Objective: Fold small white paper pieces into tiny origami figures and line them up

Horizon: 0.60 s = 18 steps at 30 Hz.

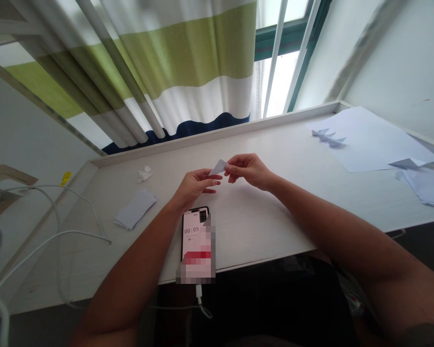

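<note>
A small white piece of paper [219,166], folded to a triangle, is held just above the white table. My right hand [251,170] pinches its right side between thumb and fingers. At its lower left corner, my left hand [198,186] touches or nearly touches the paper, its fingers stretched out and apart. Several small folded paper shapes with pointed ends [327,138] sit in a row at the far right. Below my left wrist lies a phone [194,231] with a timer on its screen, partly blurred out.
On the right are a large white sheet [376,137], a bigger folded paper [408,163] and a paper stack [428,189]. To the left lie small paper slips [135,208], a crumpled tissue [144,174] and white cables [75,233]. A raised ledge [217,135] runs along the back.
</note>
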Tool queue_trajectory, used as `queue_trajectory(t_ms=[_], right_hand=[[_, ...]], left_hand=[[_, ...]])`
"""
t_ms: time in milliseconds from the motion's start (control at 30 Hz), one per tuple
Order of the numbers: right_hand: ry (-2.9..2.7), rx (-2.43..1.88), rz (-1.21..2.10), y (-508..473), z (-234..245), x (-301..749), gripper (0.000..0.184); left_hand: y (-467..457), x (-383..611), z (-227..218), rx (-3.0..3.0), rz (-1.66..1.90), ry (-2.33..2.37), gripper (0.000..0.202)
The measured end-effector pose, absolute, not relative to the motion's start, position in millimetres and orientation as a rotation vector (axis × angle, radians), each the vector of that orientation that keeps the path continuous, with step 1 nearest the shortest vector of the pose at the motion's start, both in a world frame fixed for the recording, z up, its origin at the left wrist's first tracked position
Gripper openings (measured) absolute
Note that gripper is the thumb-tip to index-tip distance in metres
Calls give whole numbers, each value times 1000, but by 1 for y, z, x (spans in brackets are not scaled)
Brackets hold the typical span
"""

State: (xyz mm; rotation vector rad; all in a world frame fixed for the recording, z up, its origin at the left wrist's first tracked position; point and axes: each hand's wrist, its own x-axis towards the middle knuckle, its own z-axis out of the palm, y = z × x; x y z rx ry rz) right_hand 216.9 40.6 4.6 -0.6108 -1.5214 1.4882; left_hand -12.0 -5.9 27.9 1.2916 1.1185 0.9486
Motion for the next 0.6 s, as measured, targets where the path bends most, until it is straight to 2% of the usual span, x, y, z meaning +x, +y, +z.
queue_trajectory(t_ms=[100, 300, 600], right_hand=[[-1516, -619, 1479, 41, 6, 217, 48], [-1518, -633, 1481, 40, 8, 218, 50], [-1540, -673, 1478, 40, 7, 216, 52]], left_hand=[[-5, -14, 30, 1290, 989, 1084, 40], [-6, -17, 33, 1473, 944, 1071, 58], [-7, -19, 34, 1611, 941, 1101, 51]])
